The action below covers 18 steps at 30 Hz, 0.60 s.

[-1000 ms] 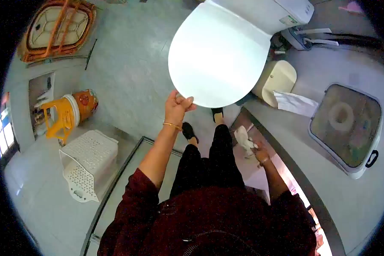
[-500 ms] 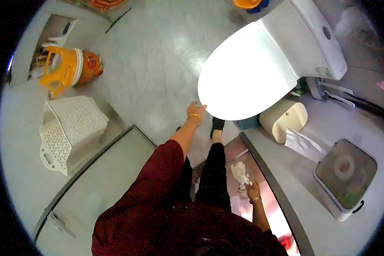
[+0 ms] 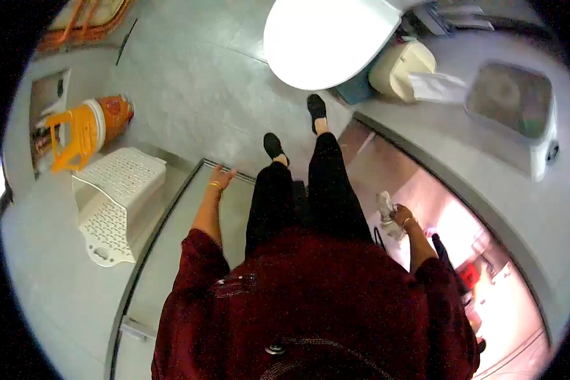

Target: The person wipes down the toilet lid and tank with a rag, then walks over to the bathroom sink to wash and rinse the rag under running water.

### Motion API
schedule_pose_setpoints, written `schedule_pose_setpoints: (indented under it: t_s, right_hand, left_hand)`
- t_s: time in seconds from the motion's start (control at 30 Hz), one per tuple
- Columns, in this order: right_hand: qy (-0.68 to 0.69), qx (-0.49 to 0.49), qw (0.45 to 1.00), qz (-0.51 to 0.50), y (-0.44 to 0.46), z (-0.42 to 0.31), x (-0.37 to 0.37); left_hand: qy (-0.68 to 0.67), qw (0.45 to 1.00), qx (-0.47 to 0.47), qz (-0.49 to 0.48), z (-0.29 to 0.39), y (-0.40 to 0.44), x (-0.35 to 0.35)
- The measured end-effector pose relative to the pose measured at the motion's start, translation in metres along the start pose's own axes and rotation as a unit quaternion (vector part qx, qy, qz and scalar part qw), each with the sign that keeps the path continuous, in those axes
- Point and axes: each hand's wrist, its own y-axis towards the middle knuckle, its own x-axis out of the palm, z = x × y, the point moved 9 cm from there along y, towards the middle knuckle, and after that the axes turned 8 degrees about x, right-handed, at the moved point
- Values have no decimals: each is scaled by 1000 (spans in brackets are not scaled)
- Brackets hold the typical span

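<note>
My left hand point(image 3: 221, 176) hangs beside the top corner of the glass-panelled door point(image 3: 190, 209), fingers apart and holding nothing. I cannot tell whether it touches the door frame. On the other side, my right hand point(image 3: 403, 215) is closed on a crumpled whitish cloth point(image 3: 385, 206), low beside my right leg in the doorway. Ahead stands a toilet with its white lid point(image 3: 323, 44) down, its front edge beyond my black shoes point(image 3: 316, 111) and apart from both hands.
A white perforated basket point(image 3: 123, 171) hangs at the left, with an orange stool point(image 3: 76, 136) and an orange-and-white bucket point(image 3: 114, 117) beyond. At right are a cream tissue box point(image 3: 399, 69) with tissue hanging out and a grey-lidded bin point(image 3: 512, 98). Grey floor point(image 3: 196, 82) lies ahead.
My left hand has moved from the toilet lid's front edge back and left toward the door. The toilet appears farther up in view. The cloth stays in my right hand.
</note>
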Motion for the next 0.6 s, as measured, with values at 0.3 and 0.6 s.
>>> schedule_pose_setpoints:
  t_s: [0.3, 0.6]
  right_hand:
    - [11, 133, 987, -85, -83, 127, 92]
    - [114, 89, 988, 50, -54, 184, 60]
  left_hand:
    - [-101, 987, -123, -17, -81, -186, -85]
    - [-60, 997, 31, -29, -126, -148, -48]
